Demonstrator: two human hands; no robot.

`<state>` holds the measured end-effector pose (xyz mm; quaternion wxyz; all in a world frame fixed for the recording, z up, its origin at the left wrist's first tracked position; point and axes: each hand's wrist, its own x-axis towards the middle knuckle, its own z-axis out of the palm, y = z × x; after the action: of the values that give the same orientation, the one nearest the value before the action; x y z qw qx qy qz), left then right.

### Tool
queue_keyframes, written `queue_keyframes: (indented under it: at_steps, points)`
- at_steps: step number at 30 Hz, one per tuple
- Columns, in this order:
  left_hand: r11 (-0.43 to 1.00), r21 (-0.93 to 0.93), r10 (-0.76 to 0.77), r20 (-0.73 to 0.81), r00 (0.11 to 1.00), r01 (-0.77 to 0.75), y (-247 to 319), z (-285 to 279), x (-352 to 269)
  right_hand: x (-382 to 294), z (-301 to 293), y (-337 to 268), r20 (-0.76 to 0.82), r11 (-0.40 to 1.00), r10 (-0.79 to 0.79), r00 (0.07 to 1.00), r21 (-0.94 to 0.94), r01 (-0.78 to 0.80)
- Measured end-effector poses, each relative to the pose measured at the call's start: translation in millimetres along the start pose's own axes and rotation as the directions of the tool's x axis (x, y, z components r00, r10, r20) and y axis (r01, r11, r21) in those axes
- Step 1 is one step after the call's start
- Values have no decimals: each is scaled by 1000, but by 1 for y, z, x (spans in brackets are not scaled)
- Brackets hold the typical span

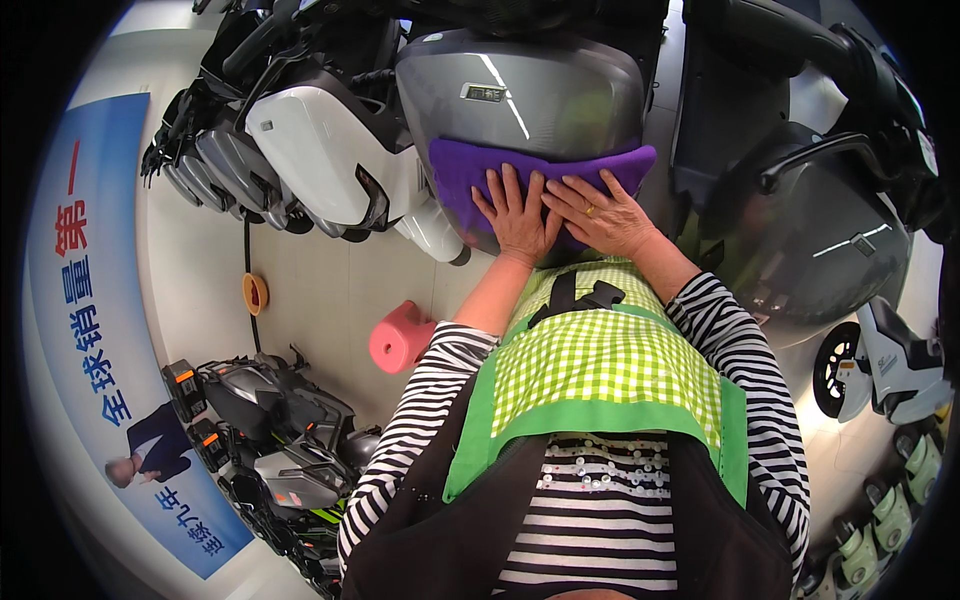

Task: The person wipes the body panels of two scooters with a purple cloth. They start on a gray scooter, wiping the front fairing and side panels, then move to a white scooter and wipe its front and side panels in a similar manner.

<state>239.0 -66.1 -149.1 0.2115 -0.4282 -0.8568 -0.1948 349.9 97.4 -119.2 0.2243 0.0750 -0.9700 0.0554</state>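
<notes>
A purple cloth [459, 174] lies spread over the lower part of a glossy grey scooter front panel [551, 82]. My left hand [519, 221] rests flat on the cloth with its fingers apart. Beside it, my right hand [609, 217] also presses palm down on the cloth, a ring on one finger. The fingertips of the two hands come close together near the cloth's middle. Neither hand grips the cloth; it extends past both of them. Above the cloth, a small badge [484, 92] shows on the panel.
White [315, 142] and grey scooters [236, 169] stand in a row to the left, another dark grey one [810, 232] close on the right. A pink stool [397, 341] and an orange bowl [255, 294] are on the floor. Motorcycles [277, 420] line the lower left by a banner bearing writing [112, 247].
</notes>
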Motion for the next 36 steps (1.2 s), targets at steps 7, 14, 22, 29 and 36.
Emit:
queue_keyframes:
  at_steps: [7,14,22,29,36]
  points:
    - [978,32,208,-11,978,-208,4,-12,71,11,-9,25,-68,990,141,988,-19,-142]
    - [916,71,399,-90,912,-394,52,-27,187,51,-31,74,-393,907,397,829,307,-288]
    - [910,46,413,-152,898,-411,68,-25,215,62,-23,77,-351,718,644,680,584,-379]
    - [929,39,369,-103,924,-367,38,-25,152,41,7,28,-421,820,566,709,374,-433]
    - [983,30,179,83,980,-182,-25,-9,16,2,27,-25,-128,983,182,975,22,-181]
